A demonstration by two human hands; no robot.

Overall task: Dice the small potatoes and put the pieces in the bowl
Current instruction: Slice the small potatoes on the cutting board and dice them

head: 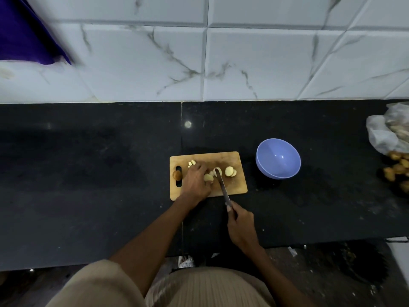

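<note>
A wooden cutting board [240, 187] lies on the black counter. My left hand [195, 182] rests on the board and holds a pale potato piece [208, 177] with its fingertips. My right hand [240, 224] grips the handle of a knife [222, 185], whose blade tip lies against a cut piece beside my left fingers. Sliced potato rounds [230, 171] lie at the board's right, small cut pieces [192, 162] near its top left. A whole brown potato [176, 174] sits at the board's handle slot. The blue bowl [278, 158] stands to the right, holding nothing.
A plastic bag [389, 129] and several brown potatoes [397, 171] lie at the counter's far right edge. A purple cloth [24, 29] hangs at top left against the white marble-look tiled wall. The counter's front edge runs just below my right hand.
</note>
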